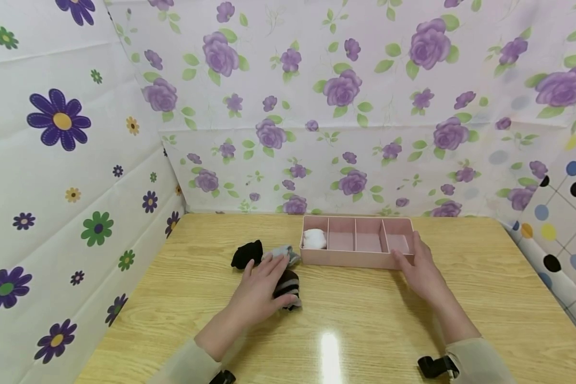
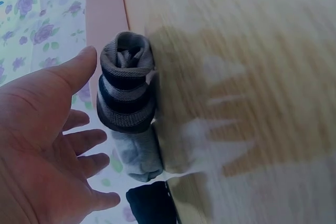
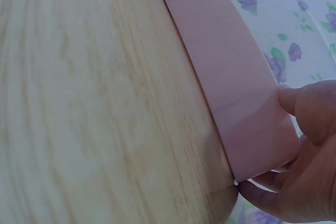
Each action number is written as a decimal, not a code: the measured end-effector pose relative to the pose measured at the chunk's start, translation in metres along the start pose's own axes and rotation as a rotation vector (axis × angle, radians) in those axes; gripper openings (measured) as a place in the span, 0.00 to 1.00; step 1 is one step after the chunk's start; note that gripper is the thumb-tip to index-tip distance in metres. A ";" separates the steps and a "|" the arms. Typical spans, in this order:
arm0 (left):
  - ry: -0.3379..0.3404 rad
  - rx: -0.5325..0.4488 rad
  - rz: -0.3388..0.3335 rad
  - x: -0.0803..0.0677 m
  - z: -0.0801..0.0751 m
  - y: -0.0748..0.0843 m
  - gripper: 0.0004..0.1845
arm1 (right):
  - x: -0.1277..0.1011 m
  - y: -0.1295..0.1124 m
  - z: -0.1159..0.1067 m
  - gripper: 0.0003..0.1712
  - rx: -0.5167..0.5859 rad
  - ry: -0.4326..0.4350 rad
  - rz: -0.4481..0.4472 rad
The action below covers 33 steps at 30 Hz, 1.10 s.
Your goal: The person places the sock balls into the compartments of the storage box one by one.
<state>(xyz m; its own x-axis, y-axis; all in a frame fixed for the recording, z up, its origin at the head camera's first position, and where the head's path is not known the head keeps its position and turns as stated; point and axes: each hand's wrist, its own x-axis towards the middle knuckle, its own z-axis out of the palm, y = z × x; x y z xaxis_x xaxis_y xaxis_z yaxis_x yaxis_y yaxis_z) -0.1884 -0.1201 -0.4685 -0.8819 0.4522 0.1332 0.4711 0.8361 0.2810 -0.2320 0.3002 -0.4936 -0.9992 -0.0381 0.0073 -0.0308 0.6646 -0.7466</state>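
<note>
A rolled sock with dark and grey stripes (image 1: 288,287) (image 2: 126,85) lies on the wooden table (image 1: 365,320). My left hand (image 1: 265,285) (image 2: 52,145) hovers beside it with fingers spread, holding nothing. Just beyond lie a light grey sock (image 1: 284,253) (image 2: 137,153) and a black sock roll (image 1: 246,254) (image 2: 152,203). A pink tray (image 1: 360,260) (image 2: 105,9) (image 3: 226,77) with several compartments stands behind them, with a white sock roll (image 1: 314,239) in its leftmost one. My right hand (image 1: 420,269) (image 3: 299,171) grips the tray's right front corner, thumb on the front wall and fingers round the end.
Flowered cloth walls (image 1: 317,106) close off the table at the back and left. A dotted cloth (image 1: 564,229) hangs at the right. Bare wood (image 3: 79,103) stretches in front of the tray, with a glare spot (image 1: 330,349) near the front edge.
</note>
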 end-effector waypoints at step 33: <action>0.004 0.077 0.027 -0.011 0.007 -0.001 0.51 | 0.003 0.003 0.001 0.58 -0.010 0.004 0.003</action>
<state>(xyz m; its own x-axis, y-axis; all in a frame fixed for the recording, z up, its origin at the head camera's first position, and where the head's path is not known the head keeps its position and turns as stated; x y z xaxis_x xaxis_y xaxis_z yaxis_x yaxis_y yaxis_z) -0.1790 -0.1240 -0.4766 -0.8691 0.4735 0.1433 0.4941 0.8453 0.2033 -0.2348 0.3009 -0.4964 -0.9994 -0.0333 0.0077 -0.0281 0.6721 -0.7399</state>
